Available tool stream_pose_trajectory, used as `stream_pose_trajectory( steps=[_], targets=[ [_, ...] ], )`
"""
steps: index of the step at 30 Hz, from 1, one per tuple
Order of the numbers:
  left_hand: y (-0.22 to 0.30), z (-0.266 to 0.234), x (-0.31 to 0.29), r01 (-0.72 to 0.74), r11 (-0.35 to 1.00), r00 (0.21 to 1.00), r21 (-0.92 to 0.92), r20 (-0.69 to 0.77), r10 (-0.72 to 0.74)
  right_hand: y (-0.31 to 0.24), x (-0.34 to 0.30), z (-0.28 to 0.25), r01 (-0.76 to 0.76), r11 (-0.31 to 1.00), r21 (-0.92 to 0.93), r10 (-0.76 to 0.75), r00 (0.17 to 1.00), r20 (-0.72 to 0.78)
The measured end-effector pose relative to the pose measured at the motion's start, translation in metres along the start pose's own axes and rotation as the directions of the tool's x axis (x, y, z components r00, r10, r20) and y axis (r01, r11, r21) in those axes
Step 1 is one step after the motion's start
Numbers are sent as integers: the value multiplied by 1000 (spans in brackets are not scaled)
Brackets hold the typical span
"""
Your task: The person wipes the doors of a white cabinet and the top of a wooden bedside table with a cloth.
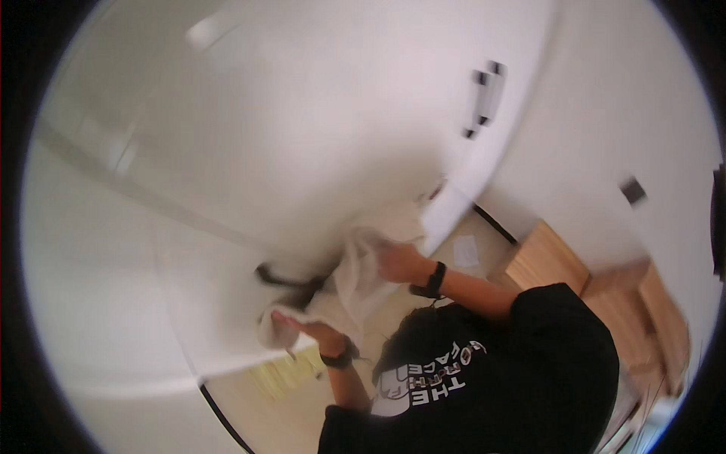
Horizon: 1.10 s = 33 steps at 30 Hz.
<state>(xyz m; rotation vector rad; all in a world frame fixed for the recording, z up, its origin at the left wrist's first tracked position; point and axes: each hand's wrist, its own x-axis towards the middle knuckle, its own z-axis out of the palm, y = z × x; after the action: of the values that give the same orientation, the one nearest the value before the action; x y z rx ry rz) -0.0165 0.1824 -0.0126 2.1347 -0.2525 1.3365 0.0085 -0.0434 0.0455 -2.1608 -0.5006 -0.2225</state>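
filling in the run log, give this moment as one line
left hand: touching pale cloth, grip unclear | right hand: on same cloth, grip unclear | beside cloth: dark curved object | lower right: wood-coloured items

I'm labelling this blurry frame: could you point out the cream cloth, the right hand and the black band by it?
cream cloth [351, 278], head view: its pale folds.
right hand [401, 262], head view: middle of the hand.
black band [435, 280], head view: its strap.

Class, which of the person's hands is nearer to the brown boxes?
Right. The right hand, at the upper part of the pale cloth, lies left of the brown boxes in the picture; the left hand, at the cloth's lower end, is farther left.
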Motion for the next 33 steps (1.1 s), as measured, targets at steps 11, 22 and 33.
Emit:
stream_pose_trajectory(
  steps=[11,22,33],
  targets=[
    [22,-17,26,-261,964,949,-51,168,266,-49,10,7,94,994,-50,-106,895,-433],
    [73,-48,115,-365,929,929,59,-39,367,-88,46,-10,74,985,-158,-160,750,-642],
    [73,-54,58,-266,964,942,23,220,254,-34,15,31,191,954,233,-29,828,-560]
  ],
)
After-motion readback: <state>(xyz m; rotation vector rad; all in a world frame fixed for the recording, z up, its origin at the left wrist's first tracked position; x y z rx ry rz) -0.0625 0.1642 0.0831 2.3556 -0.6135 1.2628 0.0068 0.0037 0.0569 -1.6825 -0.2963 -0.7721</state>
